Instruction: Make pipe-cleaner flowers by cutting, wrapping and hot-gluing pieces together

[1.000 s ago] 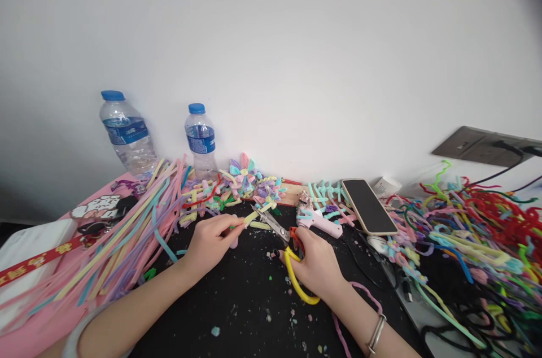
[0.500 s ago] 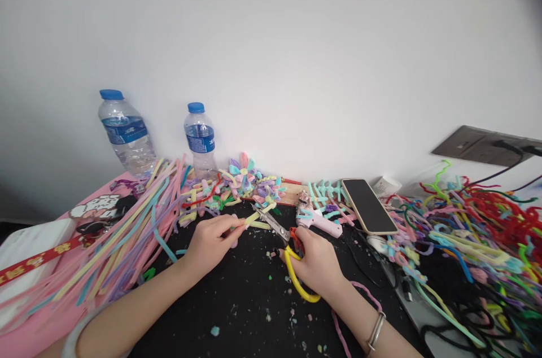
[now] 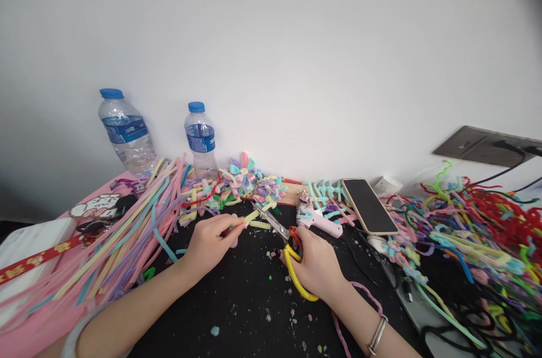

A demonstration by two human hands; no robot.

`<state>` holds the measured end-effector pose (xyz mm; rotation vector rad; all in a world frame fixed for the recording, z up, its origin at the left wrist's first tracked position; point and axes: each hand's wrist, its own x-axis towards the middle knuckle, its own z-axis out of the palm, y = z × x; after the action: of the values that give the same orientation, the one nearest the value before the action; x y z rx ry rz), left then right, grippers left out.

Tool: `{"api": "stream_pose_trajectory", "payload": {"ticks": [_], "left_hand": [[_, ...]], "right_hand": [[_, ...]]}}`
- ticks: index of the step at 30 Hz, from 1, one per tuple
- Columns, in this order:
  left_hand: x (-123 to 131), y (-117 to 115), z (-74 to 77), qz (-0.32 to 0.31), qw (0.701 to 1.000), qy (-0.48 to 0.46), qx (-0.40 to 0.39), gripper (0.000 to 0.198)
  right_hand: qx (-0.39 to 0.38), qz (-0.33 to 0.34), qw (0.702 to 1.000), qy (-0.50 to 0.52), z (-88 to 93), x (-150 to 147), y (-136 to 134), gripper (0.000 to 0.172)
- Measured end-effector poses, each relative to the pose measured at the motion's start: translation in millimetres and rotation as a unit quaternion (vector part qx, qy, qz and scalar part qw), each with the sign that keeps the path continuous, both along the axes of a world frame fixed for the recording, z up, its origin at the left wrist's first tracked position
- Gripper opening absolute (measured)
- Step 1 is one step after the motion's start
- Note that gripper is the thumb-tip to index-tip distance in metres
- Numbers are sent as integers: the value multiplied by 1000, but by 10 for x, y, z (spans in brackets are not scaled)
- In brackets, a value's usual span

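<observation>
My left hand [image 3: 215, 242] pinches a pale yellow pipe cleaner [image 3: 253, 215] between thumb and fingertips, its free end pointing right. My right hand [image 3: 317, 261] is wrapped round the handles of a pair of scissors [image 3: 277, 227] with yellow and red-orange grips. The blades point up and left and meet the pipe cleaner close to my left fingertips; whether they bite into it I cannot tell. Beyond the blades lie pastel pipe-cleaner flowers [image 3: 243, 170]. A pale glue gun [image 3: 322, 223] rests just past my right hand.
Long loose pipe cleaners [image 3: 122, 228] spread across the left side. Two water bottles [image 3: 200, 138] stand against the wall. A phone [image 3: 370, 205] lies right of the glue gun, and a tangled multicoloured heap [image 3: 486, 245] with black cables fills the right. Fluff scraps dot the black mat [image 3: 245, 301].
Almost nothing differs. The scissors and my right hand have shifted very slightly, while my left hand keeps its pinch on the yellow pipe cleaner.
</observation>
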<state>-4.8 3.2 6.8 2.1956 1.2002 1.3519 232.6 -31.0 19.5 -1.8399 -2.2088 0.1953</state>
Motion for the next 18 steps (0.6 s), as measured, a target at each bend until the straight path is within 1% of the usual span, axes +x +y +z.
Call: {"api": "stream_pose_trajectory", "payload": {"ticks": [5, 9, 18], "left_hand": [[-5, 0, -8, 22, 999, 3, 31, 18], [-10, 1, -19, 29, 999, 8, 27, 20], [-4, 0, -7, -7, 1000, -7, 12, 19]], "right_hand": [[-7, 4, 1000, 1, -15, -12, -18, 24], [-12, 10, 1000, 1, -15, -18, -31, 24], [-13, 13, 1000, 8, 1, -28, -39, 21]]}}
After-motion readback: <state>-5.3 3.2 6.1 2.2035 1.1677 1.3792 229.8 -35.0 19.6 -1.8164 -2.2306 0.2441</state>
